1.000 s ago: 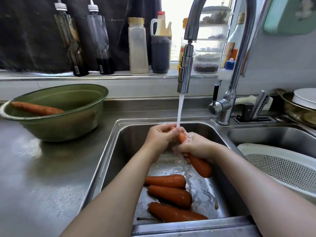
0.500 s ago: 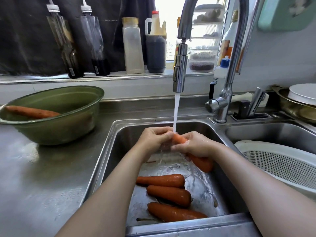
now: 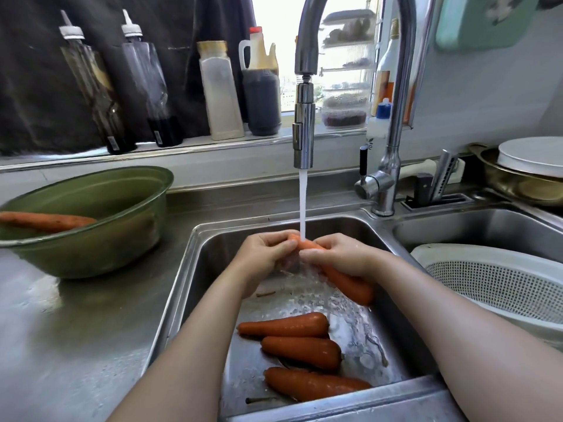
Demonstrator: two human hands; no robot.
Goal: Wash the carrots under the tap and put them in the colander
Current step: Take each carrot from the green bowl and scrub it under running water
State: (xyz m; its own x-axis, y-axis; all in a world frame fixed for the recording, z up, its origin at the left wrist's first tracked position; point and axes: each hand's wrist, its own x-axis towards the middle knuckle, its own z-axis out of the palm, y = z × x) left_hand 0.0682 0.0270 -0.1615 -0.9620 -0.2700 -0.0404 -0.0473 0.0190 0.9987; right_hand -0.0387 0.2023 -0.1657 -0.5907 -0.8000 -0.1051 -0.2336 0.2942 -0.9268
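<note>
Both hands are closed on one carrot over the steel sink. From my remote seat I see the left hand with its fingers curled over the carrot's upper end. The right hand is wrapped round the middle, knuckles up. The blunt, rounded lower end sticks out past the right palm, slanting down to the right. A short orange stretch shows between the two hands, and there the water stream lands, a smooth white column from the chrome tap. Below the hands it breaks into clear splashes and beads on the sink floor.

Three more carrots lie on that wet floor, nearer to me. They are roughly side by side, smooth-skinned, tapered, glistening. The first and second look to be touching; I cannot tell about the third.

The colander sits in the right basin. It is white plastic, round, with a wide plain rim and a wall of small holes. I see no carrot in the part that shows.

Left of the sink, on the brushed steel counter, stands a round green bowl with a glossy rim. A duller, slimmer carrot in the bowl leans on its far left edge. On the sill behind stand two clear squeeze bottles with pointed caps, a frosted square jar and a handled jug of dark liquid.
</note>
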